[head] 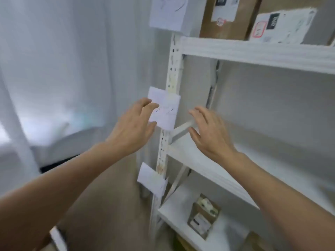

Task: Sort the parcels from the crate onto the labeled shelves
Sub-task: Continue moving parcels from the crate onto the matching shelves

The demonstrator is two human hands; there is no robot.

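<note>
Bare forearms (54,187) are being held out toward the shelves (253,55), left hand (134,127) and right hand (210,131) spread, gripping nothing. A small parcel (203,220) is being kept on a lower shelf: judged light, stiff, best gripped by its sides.

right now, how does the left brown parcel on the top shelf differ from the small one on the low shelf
The top-shelf parcel stands upright with its labelled face to the camera. The low-shelf parcel is turned at an angle. The top-shelf parcel looks much larger than the low-shelf parcel, though it is also nearer the camera. Both are brown cardboard with a white label.
</note>
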